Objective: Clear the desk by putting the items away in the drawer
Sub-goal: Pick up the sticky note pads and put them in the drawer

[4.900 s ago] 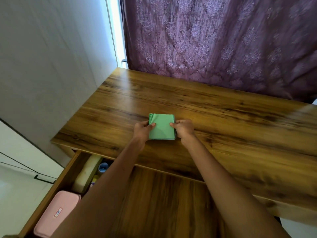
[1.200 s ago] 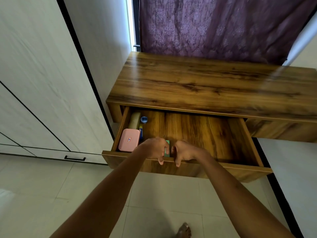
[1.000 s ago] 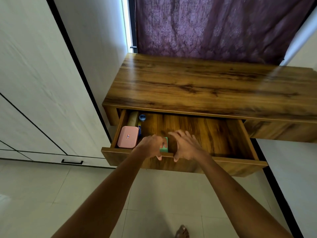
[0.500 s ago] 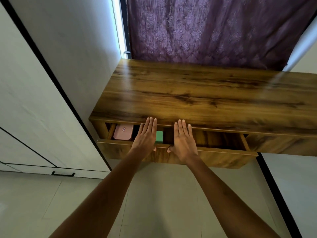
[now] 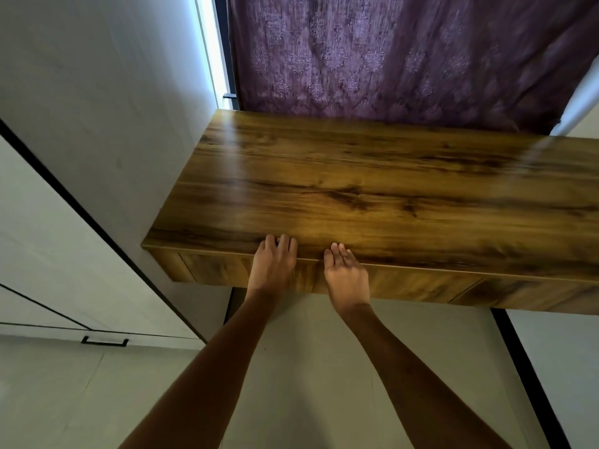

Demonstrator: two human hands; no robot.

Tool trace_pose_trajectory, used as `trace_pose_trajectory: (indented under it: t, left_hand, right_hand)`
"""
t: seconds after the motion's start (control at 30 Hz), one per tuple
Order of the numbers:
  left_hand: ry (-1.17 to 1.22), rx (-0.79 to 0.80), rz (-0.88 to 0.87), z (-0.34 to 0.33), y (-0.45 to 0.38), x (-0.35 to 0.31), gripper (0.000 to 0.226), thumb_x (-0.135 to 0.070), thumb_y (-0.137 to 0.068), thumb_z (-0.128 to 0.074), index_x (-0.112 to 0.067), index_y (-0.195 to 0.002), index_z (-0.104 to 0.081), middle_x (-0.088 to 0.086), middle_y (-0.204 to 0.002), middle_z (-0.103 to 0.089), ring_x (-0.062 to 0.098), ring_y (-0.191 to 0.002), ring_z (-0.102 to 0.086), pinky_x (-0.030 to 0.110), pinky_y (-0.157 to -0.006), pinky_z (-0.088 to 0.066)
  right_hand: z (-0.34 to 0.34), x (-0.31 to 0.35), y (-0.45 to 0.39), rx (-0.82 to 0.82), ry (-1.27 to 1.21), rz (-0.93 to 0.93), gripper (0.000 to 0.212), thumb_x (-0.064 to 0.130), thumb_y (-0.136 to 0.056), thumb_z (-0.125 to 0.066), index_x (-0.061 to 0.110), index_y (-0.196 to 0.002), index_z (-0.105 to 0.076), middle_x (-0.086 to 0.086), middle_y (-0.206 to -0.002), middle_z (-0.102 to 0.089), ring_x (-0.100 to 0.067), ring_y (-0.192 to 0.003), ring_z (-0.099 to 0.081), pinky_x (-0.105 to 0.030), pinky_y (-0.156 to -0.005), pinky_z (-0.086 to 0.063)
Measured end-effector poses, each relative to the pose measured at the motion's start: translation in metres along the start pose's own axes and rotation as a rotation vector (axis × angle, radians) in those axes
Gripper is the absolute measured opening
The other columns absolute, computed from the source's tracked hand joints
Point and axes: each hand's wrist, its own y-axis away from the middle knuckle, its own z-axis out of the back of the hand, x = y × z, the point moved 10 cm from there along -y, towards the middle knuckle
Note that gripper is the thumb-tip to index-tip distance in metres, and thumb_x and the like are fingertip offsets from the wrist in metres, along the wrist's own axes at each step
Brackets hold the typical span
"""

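Note:
The wooden desk point(image 5: 372, 176) shows a bare top with nothing on it. Its drawer point(image 5: 405, 283) is pushed fully in, the front flush under the desk's front edge. My left hand point(image 5: 274, 264) lies flat against the drawer front, fingertips reaching over the desk edge. My right hand point(image 5: 345, 273) presses the drawer front beside it, fingers extended. Both hands hold nothing. The green pad, the pink case and the other items are hidden inside the drawer.
A purple patterned curtain point(image 5: 405, 56) hangs behind the desk. A white wall and a white cabinet with a black handle point(image 5: 104, 341) stand to the left. Pale floor tiles lie below the desk.
The drawer has gone from nearly closed to fully closed under both palms. The green pad and pink case inside are no longer visible. Earlier, both hands carried the green pad from desk to drawer.

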Motion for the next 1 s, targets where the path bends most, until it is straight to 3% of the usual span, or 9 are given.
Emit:
trace_pose_trajectory:
  t: [0.27, 0.47, 0.53, 0.57, 0.63, 0.7, 0.83, 1.0]
  left_hand:
    - [-0.013, -0.098, -0.035, 0.003, -0.003, -0.001, 0.033, -0.015, -0.062, -0.081, -0.009, -0.090, -0.066, 0.010, -0.082, -0.064, 0.024, -0.067, -0.061, 0.033, -0.058, -0.055]
    - [0.048, -0.066, -0.014, 0.001, 0.001, -0.001, 0.036, -0.014, -0.062, -0.082, -0.010, -0.094, -0.066, 0.009, -0.087, -0.065, 0.024, -0.071, -0.062, 0.031, -0.058, -0.055]
    - [0.071, -0.033, 0.015, 0.002, 0.004, 0.002, 0.039, -0.022, -0.069, -0.080, -0.012, -0.104, -0.064, 0.007, -0.098, -0.065, 0.022, -0.082, -0.063, 0.030, -0.068, -0.057]
    - [0.098, -0.007, 0.039, 0.002, 0.006, 0.004, 0.043, -0.029, -0.076, -0.075, -0.013, -0.114, -0.061, 0.007, -0.110, -0.063, 0.023, -0.096, -0.062, 0.031, -0.080, -0.055]
    - [0.177, 0.076, 0.061, -0.006, 0.012, 0.004, 0.059, -0.041, -0.090, -0.056, -0.012, -0.138, -0.043, 0.009, -0.139, -0.048, 0.026, -0.129, -0.045, 0.035, -0.107, -0.040]
    - [0.255, 0.121, 0.075, -0.009, 0.018, 0.006, 0.068, -0.047, -0.094, -0.046, -0.012, -0.148, -0.027, 0.010, -0.154, -0.030, 0.026, -0.144, -0.024, 0.038, -0.119, -0.021]
    - [0.255, 0.125, 0.088, -0.010, 0.036, 0.008, 0.074, -0.054, -0.095, -0.034, -0.010, -0.151, -0.013, 0.015, -0.159, -0.009, 0.030, -0.148, -0.003, 0.047, -0.121, -0.006]
    - [0.201, -0.002, 0.034, 0.017, 0.052, -0.005, 0.074, -0.053, -0.094, -0.023, -0.007, -0.151, -0.010, 0.017, -0.159, -0.002, 0.031, -0.148, 0.003, 0.048, -0.121, -0.003]
  right_hand:
    - [-0.006, 0.001, 0.002, -0.041, -0.030, 0.009, 0.050, 0.002, -0.052, -0.088, -0.005, -0.099, -0.072, -0.025, -0.104, -0.070, -0.032, -0.099, -0.070, -0.042, -0.086, -0.057]
    - [-0.008, -0.001, 0.007, 0.033, -0.088, -0.006, 0.061, 0.003, -0.047, -0.090, -0.003, -0.104, -0.071, -0.024, -0.110, -0.069, -0.031, -0.104, -0.068, -0.040, -0.089, -0.056]
    - [0.000, -0.003, 0.009, 0.049, -0.107, -0.013, 0.064, 0.005, -0.056, -0.088, -0.003, -0.115, -0.066, -0.024, -0.121, -0.064, -0.030, -0.115, -0.063, -0.038, -0.098, -0.051]
    - [0.005, -0.003, 0.010, 0.056, -0.115, -0.008, 0.065, 0.006, -0.069, -0.080, -0.003, -0.128, -0.056, -0.024, -0.134, -0.054, -0.030, -0.128, -0.053, -0.038, -0.108, -0.041]
    - [0.006, -0.004, 0.014, 0.106, -0.133, 0.021, 0.064, 0.013, -0.094, -0.054, 0.001, -0.149, -0.023, -0.019, -0.156, -0.024, -0.028, -0.147, -0.020, -0.036, -0.121, -0.013]
    - [0.010, -0.010, 0.018, 0.104, -0.197, -0.019, 0.062, 0.028, -0.100, -0.042, 0.005, -0.151, -0.015, -0.016, -0.160, -0.013, -0.028, -0.149, -0.007, -0.037, -0.121, 0.001]
    - [0.027, -0.019, 0.033, 0.069, -0.182, -0.061, 0.068, 0.041, -0.098, -0.043, 0.006, -0.151, -0.018, -0.015, -0.160, -0.010, -0.032, -0.149, -0.002, -0.045, -0.121, 0.000]
    - [0.040, -0.032, 0.054, 0.085, -0.156, -0.074, 0.071, 0.047, -0.098, -0.037, 0.006, -0.152, -0.014, -0.013, -0.161, -0.006, -0.030, -0.149, 0.001, -0.046, -0.121, 0.001]
